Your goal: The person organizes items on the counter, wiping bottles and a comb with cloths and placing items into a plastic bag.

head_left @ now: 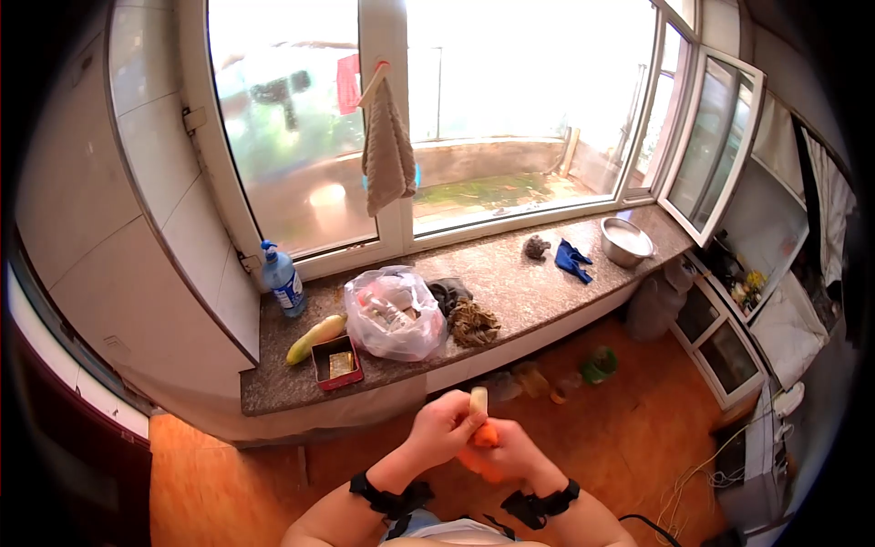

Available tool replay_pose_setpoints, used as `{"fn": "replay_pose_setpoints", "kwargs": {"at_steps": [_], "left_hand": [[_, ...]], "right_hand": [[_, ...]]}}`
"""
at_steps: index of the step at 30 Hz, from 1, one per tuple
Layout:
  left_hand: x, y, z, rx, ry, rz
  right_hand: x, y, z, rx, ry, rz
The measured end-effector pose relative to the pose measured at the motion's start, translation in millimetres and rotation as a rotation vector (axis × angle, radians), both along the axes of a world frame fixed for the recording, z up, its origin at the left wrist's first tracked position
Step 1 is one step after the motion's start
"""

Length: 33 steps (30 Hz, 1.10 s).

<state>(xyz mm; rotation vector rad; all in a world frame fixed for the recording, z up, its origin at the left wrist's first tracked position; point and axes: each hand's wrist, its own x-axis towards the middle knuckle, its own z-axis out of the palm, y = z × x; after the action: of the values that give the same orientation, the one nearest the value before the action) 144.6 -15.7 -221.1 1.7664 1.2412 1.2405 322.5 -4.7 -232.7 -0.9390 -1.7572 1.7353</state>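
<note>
Where visible, orange object [486, 434] between fingers [469, 427].

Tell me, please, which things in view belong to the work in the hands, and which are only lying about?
In use, it seems, both held:
- orange object
- pale stick-like object

Apparently lying about:
- pump bottle
- plastic bag
- blue glove
- metal bowl

The bright, white-framed window [510, 100] rises behind a speckled counter [519, 287]; the left wall [73, 173] is tiled, the floor [629, 438] orange-brown.
</note>
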Motion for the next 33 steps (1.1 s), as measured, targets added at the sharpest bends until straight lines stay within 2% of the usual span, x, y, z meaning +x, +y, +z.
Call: {"fn": "replay_pose_setpoints", "kwargs": {"at_steps": [2, 4, 5, 8, 10, 12, 13, 16, 21, 26, 29, 33], "left_hand": [[-5, 7, -16, 0.033, -0.019, -0.012], [-16, 8, -14, -0.063, -0.332, -0.007], [-25, 7, -12, -0.216, -0.557, -0.008], [-61, 18, -3, -0.160, -0.639, 0.201], [-101, 38, 9, -0.065, -0.835, 0.386], [-138, 62, 4, -0.077, -0.840, 0.488], [-152, 75, -1, -0.089, -0.844, 0.577], [-182, 119, -16, -0.105, -0.869, 0.670], [-214, 205, -54, -0.152, -0.816, 0.720], [-215, 263, -90, -0.283, -0.603, 0.686], [-210, 272, -98, -0.617, -0.537, 0.443], [-217, 262, -88, -0.739, -0.482, 0.349]], "right_hand": [[-8, -5, -2, -0.072, -0.032, 0.038], [-13, -4, -5, 0.025, 0.088, 0.061], [-14, -6, -11, -0.065, 0.087, 0.099], [-9, -11, -18, 0.080, -0.013, 0.130], [-4, -14, -28, 0.181, -0.072, 0.151], [2, -10, -36, -0.112, 0.018, -0.082], [3, -3, -35, -0.015, 0.051, -0.139], [6, 14, -33, -0.116, 0.091, -0.337], [11, 26, -64, -0.051, -0.032, -0.438], [6, 27, -57, -0.005, -0.203, -0.549], [4, 32, -65, 0.000, -0.164, -0.593], [-2, 40, -63, -0.025, -0.136, -0.614]]}}
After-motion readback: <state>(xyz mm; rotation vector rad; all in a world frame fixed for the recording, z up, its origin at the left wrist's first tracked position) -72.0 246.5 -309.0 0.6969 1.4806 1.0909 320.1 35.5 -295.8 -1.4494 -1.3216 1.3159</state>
